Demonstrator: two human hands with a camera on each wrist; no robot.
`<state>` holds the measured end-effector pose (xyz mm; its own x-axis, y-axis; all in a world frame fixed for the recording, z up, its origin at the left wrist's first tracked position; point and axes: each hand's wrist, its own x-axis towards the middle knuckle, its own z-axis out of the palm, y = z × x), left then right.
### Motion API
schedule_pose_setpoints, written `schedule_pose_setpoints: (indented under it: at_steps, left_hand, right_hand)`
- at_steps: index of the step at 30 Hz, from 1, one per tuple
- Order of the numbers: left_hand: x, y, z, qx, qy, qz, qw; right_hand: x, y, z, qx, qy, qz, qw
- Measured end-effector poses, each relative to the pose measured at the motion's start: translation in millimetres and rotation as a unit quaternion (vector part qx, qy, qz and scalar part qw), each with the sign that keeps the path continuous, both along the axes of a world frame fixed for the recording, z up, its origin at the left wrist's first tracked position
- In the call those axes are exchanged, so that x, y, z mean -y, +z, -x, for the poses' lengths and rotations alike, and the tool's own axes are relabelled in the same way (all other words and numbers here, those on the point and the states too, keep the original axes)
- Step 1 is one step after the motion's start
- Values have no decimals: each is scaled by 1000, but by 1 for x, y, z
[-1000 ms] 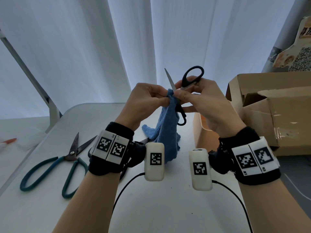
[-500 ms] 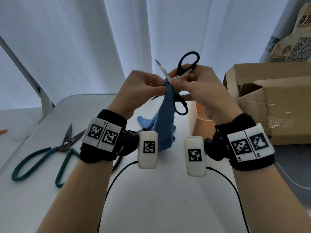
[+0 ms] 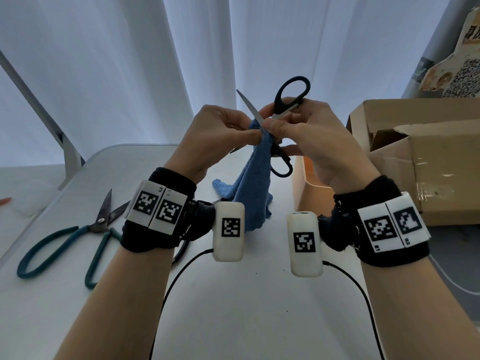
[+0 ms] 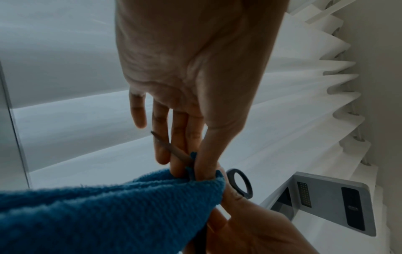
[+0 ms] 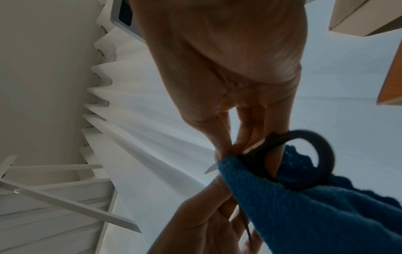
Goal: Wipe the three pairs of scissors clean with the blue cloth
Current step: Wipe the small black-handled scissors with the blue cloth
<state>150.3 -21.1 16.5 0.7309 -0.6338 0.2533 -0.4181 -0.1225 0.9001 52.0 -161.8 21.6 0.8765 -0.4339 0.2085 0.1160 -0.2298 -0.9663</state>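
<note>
The black-handled scissors [image 3: 281,110] are held in the air above the surface [image 3: 233,294], blades spread apart, one blade tip pointing up and to the left. The right hand [image 3: 309,133] grips them near the pivot, fingers curled around the shank just below the upper finger loop. The left hand [image 3: 220,131] pinches a fold of the blue cloth [image 3: 253,188] against a blade between thumb and fingers; the rest of the cloth hangs down toward the surface. The scissors are likely rigid and light, with smooth metal that can slip through a loose pinch; hold them by the plastic handles or the pivot, never by the edge. The cloth is soft, thick terry and conforms readily, so it pads the fingers; wipe from pivot toward tip, along the spine side. The green-handled scissors [image 3: 78,240] lie open on the surface to the left, awaiting handling. A third pair is only partly visible behind the left wrist.
</note>
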Motion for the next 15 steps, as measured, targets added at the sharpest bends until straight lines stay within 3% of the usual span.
schedule_pose_setpoints:
  at_steps: [6, 11, 15]
  left_hand:
    - [1, -4, -4, 18, 25, 21, 999]
    - [1, -2, -3, 5, -21, -17, 1000]
    - [0, -3, -6, -18, -13, 1, 1000]
  right_hand:
    - [1, 0, 0, 3, -1, -9, 1000]
    - [1, -1, 0, -11, -12, -1, 1000]
    - [3, 1, 2, -7, -10, -3, 1000]
